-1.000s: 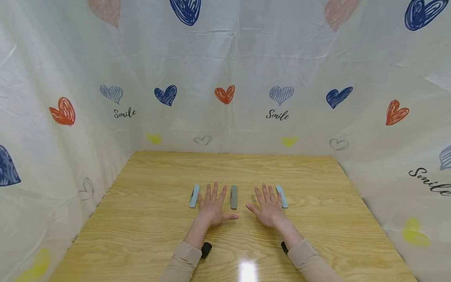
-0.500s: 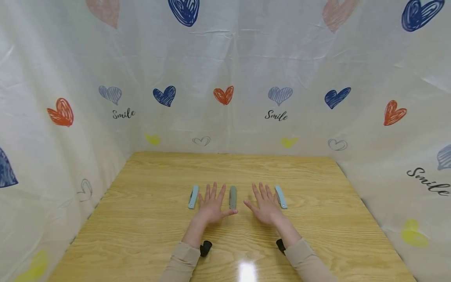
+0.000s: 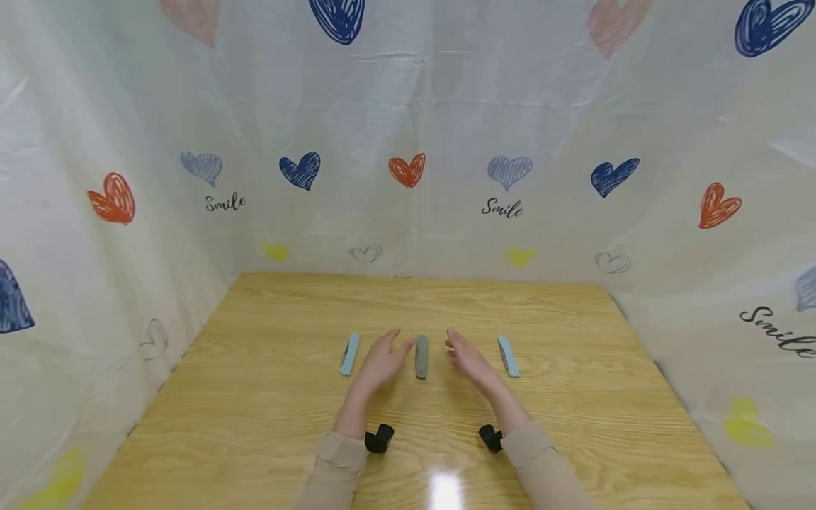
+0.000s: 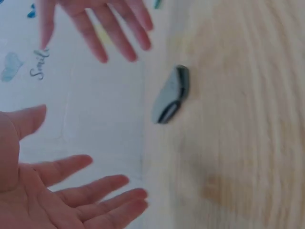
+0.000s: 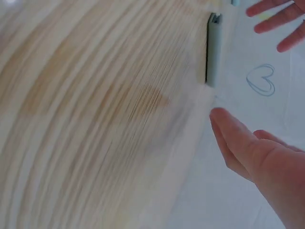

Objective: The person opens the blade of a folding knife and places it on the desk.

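Observation:
A grey-green folding knife point(image 3: 421, 357), folded up, lies on the wooden table between my two hands. My left hand point(image 3: 382, 363) hovers just left of it, turned on its side with straight, spread fingers and nothing in them. On the other side, my right hand point(image 3: 470, 358) faces it, fingers extended and holding nothing. A light blue folding knife point(image 3: 349, 355) lies to the left of my left hand, and another light blue folding knife point(image 3: 508, 356) to the right of my right hand. The left wrist view shows the dark slot along the grey-green knife's edge.
The wooden table point(image 3: 268, 425) runs back to a white curtain point(image 3: 408, 92) printed with hearts and "Smile", which also hangs along both sides. A black wrist camera point(image 3: 380, 439) sits at my left wrist, and another point(image 3: 491, 438) at my right.
Both hands have turned from palms down with fingers spread to palms facing each other, and the right hand has moved left, away from the right blue knife. The three knives lie where they were.

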The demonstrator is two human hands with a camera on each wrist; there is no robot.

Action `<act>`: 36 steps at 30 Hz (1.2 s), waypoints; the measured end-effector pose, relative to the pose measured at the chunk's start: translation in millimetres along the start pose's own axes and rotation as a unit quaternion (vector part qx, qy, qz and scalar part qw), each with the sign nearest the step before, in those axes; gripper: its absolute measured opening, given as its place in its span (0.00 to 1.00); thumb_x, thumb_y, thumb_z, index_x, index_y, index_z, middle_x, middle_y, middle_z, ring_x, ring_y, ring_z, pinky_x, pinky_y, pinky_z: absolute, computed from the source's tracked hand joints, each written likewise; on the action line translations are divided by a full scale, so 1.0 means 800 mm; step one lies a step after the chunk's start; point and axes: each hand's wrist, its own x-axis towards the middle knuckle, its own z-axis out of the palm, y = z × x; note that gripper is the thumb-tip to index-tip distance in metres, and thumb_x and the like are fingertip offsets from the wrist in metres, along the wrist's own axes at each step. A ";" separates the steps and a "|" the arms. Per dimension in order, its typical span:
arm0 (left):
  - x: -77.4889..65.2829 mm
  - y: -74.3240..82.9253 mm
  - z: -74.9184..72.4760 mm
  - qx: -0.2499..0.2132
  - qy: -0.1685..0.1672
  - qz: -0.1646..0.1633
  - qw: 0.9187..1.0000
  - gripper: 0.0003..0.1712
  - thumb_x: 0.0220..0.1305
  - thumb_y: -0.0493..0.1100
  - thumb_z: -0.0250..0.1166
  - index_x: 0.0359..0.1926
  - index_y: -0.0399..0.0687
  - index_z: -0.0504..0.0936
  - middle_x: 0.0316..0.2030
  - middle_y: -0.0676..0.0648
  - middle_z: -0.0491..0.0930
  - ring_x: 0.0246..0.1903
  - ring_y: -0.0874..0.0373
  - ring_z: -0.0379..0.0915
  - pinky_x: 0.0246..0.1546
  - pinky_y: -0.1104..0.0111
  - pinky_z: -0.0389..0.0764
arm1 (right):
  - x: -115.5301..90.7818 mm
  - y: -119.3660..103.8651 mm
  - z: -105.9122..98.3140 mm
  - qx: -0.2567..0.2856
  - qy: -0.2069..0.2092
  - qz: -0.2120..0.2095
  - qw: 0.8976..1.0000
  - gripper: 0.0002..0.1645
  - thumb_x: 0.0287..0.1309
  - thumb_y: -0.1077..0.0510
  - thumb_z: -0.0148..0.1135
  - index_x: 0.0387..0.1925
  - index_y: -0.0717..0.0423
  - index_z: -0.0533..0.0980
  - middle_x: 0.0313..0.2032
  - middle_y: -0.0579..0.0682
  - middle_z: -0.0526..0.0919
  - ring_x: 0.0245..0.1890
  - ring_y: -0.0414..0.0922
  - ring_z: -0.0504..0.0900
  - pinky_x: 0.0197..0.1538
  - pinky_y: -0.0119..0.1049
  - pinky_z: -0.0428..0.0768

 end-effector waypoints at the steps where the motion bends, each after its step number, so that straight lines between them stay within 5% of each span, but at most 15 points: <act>1: 0.003 0.002 0.001 -0.021 0.006 -0.012 1.000 0.35 0.74 0.54 0.52 0.70 0.32 0.62 0.66 0.29 0.64 0.65 0.33 0.59 0.63 0.42 0.66 | 0.002 -0.001 0.000 0.037 0.001 0.011 0.999 0.48 0.74 0.34 0.31 0.73 0.70 0.46 0.69 0.74 0.55 0.69 0.68 0.56 0.70 0.59 0.58; 7: 0.018 0.009 0.007 -0.106 0.023 -0.059 0.992 0.28 0.74 0.48 0.53 0.63 0.29 0.70 0.58 0.31 0.73 0.57 0.37 0.70 0.55 0.51 0.76 | 0.017 0.005 0.005 0.178 0.025 0.061 0.982 0.39 0.77 0.47 0.37 0.71 0.75 0.48 0.66 0.78 0.57 0.66 0.68 0.62 0.68 0.55 0.65; 11: 0.026 0.005 0.018 -0.165 0.037 -0.083 0.982 0.23 0.73 0.41 0.54 0.60 0.26 0.72 0.48 0.32 0.78 0.40 0.45 0.76 0.38 0.63 0.78 | 0.024 0.012 0.013 0.207 0.036 0.079 0.974 0.34 0.75 0.56 0.39 0.70 0.77 0.49 0.65 0.79 0.59 0.66 0.68 0.63 0.67 0.54 0.67; 15: 0.031 -0.004 0.030 -0.211 0.060 -0.100 0.971 0.21 0.70 0.37 0.56 0.59 0.26 0.73 0.40 0.34 0.79 0.29 0.56 0.71 0.28 0.72 0.72 | 0.030 0.015 0.021 0.218 0.051 0.083 0.971 0.32 0.75 0.59 0.40 0.69 0.79 0.50 0.64 0.79 0.60 0.65 0.67 0.64 0.67 0.53 0.67; 26: 0.032 -0.018 0.048 -0.154 0.108 -0.090 0.978 0.22 0.55 0.28 0.61 0.53 0.26 0.77 0.39 0.33 0.83 0.40 0.46 0.80 0.41 0.58 0.82 | 0.036 0.012 0.045 0.159 0.081 0.067 0.982 0.26 0.68 0.71 0.47 0.63 0.84 0.59 0.58 0.77 0.70 0.58 0.63 0.74 0.61 0.51 0.75; 32: 0.039 -0.021 0.057 -0.162 0.105 -0.085 0.978 0.23 0.53 0.26 0.60 0.53 0.26 0.77 0.36 0.35 0.84 0.32 0.54 0.79 0.32 0.67 0.81 | 0.038 0.013 0.048 0.162 0.099 0.060 0.980 0.27 0.63 0.72 0.51 0.62 0.83 0.61 0.53 0.76 0.74 0.46 0.50 0.80 0.56 0.47 0.80; 36: 0.039 -0.021 0.058 -0.185 0.097 -0.095 0.973 0.26 0.52 0.24 0.58 0.56 0.27 0.76 0.35 0.37 0.84 0.27 0.59 0.76 0.28 0.71 0.81 | 0.039 0.012 0.047 0.162 0.099 0.066 0.980 0.28 0.62 0.73 0.52 0.62 0.82 0.61 0.53 0.75 0.75 0.48 0.54 0.81 0.54 0.47 0.81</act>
